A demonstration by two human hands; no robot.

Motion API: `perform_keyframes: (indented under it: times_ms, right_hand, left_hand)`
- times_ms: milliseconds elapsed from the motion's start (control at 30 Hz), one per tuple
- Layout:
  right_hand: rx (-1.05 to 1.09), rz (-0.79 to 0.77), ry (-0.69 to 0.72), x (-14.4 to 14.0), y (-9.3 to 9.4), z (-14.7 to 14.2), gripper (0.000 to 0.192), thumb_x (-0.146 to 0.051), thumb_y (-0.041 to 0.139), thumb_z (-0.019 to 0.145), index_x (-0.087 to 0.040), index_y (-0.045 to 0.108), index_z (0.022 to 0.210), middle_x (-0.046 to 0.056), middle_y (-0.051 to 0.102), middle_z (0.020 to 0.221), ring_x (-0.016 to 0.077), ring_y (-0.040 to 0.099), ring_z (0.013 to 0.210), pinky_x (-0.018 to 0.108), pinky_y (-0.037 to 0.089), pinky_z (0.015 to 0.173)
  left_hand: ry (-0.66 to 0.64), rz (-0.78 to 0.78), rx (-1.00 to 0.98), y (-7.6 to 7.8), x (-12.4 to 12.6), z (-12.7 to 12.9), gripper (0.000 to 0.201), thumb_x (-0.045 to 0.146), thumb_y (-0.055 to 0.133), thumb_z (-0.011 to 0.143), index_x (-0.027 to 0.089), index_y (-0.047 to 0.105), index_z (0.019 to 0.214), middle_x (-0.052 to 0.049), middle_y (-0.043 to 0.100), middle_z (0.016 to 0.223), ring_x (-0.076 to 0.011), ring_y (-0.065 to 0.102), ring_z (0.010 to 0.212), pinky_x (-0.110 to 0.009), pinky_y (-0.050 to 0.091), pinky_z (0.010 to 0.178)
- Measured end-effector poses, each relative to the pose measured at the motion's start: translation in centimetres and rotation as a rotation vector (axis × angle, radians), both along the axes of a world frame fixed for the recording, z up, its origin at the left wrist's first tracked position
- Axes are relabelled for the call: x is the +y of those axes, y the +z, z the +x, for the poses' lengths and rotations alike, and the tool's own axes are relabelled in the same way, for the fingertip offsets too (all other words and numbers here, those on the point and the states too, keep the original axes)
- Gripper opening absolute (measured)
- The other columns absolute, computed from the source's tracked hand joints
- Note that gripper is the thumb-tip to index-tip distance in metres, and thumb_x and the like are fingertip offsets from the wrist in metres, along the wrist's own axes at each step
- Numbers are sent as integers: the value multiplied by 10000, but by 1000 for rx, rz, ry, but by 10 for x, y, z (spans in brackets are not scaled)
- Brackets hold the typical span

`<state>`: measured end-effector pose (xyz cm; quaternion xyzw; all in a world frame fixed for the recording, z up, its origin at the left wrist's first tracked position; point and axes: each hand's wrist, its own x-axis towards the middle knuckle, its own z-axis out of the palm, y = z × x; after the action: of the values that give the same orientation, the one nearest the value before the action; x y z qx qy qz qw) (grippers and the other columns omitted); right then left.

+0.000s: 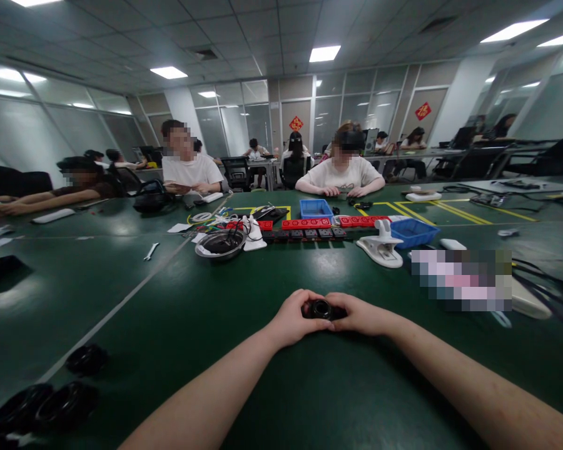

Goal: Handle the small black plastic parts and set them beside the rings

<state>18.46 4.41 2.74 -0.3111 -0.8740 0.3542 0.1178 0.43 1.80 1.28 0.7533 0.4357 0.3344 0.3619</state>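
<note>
Both of my hands meet at the middle of the green table, wrapped round one small black round part with a hole in its centre (pixel 321 308). My left hand (pixel 294 317) grips it from the left, with the thumb along the near side. From the right, my right hand (pixel 356 314) closes on the same part, its thumb meeting the left one in front. Fingers cover most of the part, so its exact kind cannot be made out. At the lower left lie several black ring-shaped parts (pixel 87 360), away from my hands.
Across the green table (pixel 244 287) stand red power strips (pixel 307 223), a metal bowl (pixel 220 245) with black items, a white clip stand (pixel 382 244) and blue trays (pixel 413 232). A wrench (pixel 151 251) lies left. Co-workers sit opposite; cables run at the right.
</note>
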Motion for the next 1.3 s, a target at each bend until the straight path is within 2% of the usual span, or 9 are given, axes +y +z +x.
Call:
perform_keyframes:
  times_ms: [167,367,567,767,867,1000,1133,1300]
  right_hand:
    - [14,-25,-12,0,-1,-1,262,-254,555,677,-138,540,912,22,517,868,149,476,781,256,369,686]
    - [16,-43,-98,3,-11,-1,306,-309,610,618,-134,515,851,-4,517,753,125,471,671,214,354,567]
    - [-106,172,-257,-3,-17,-10,393,-439,644,526,-150,494,744,-3,525,686,121,466,598,202,311,499]
    - [-277,413,-456,-16,-21,-20,277,-435,557,615,-172,509,692,32,546,683,154,495,623,224,302,509]
    - [-339,443,-500,-20,-21,-22,280,-456,516,649,-177,529,681,47,549,677,175,508,649,240,317,533]
    - [-271,387,-440,-19,-17,-19,417,-546,544,587,-169,532,766,57,559,741,197,512,707,259,349,578]
    - [-104,273,-230,-9,-11,-8,524,-463,636,540,-171,502,954,51,545,882,194,499,792,269,371,655]
    - [-30,78,-17,2,-6,4,287,-336,581,654,-154,544,873,23,535,833,158,501,766,252,376,663]
  left_hand:
    - [-2,-2,-23,-1,0,0,410,335,666,561,177,542,919,-24,477,854,-134,457,729,-242,376,633]
    - [16,-17,4,0,-1,2,420,346,678,540,175,545,900,-20,478,844,-132,457,716,-236,376,615]
    - [103,-28,20,-1,-4,8,368,302,673,545,176,534,862,-8,484,839,-126,476,709,-234,387,618]
    - [301,57,105,-4,-11,15,365,332,674,534,183,521,830,-14,488,829,-153,478,753,-258,380,641]
    - [309,84,122,-5,-11,15,372,337,673,536,181,521,837,-17,486,829,-154,473,752,-257,377,636]
    - [197,70,57,-3,-7,10,362,308,670,546,169,526,848,-11,479,824,-132,471,724,-238,383,628]
    - [86,57,42,-1,-3,5,363,315,666,556,177,542,868,-8,475,826,-122,458,705,-230,374,616]
    - [47,61,63,-1,-1,3,402,362,660,558,185,553,903,-3,456,779,-115,427,663,-220,351,579]
